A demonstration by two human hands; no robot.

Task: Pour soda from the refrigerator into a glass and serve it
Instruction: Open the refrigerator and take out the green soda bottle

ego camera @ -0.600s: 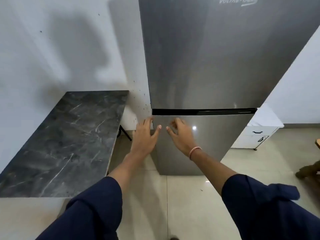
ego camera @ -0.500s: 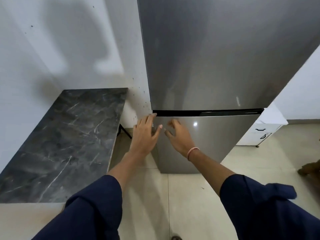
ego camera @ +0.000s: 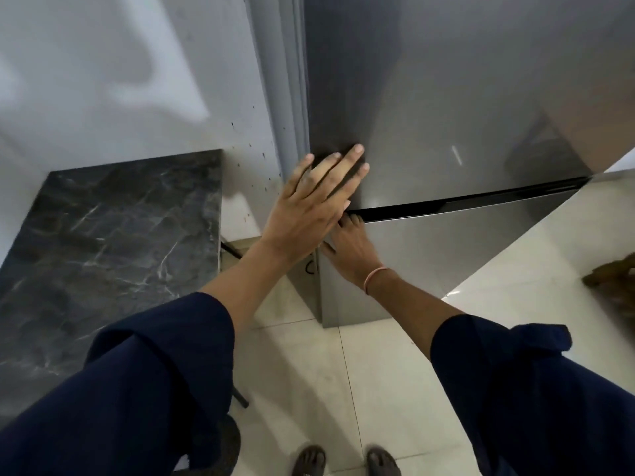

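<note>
Grey shiny metal refrigerator point(ego camera: 464, 97) in upper right of frame, closer than before, not open yet. Now left hand point(ego camera: 309, 204) moved up, flat on top door, fingers straight. Below it, right hand point(ego camera: 354, 249), fingers poked into thin black gap point(ego camera: 446, 204); grip hard to tell. Likely ready to pull.

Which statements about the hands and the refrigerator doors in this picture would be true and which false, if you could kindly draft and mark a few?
1. The left hand lies flat, fingers straight, on the upper door. True.
2. The right hand holds a soda bottle. False: its fingertips reach the dark gap above the lower door, and no bottle shows.
3. Shelves inside the refrigerator are in view. False: only the door fronts show.
4. A dark marbled counter stands left of the doors. True.
</note>
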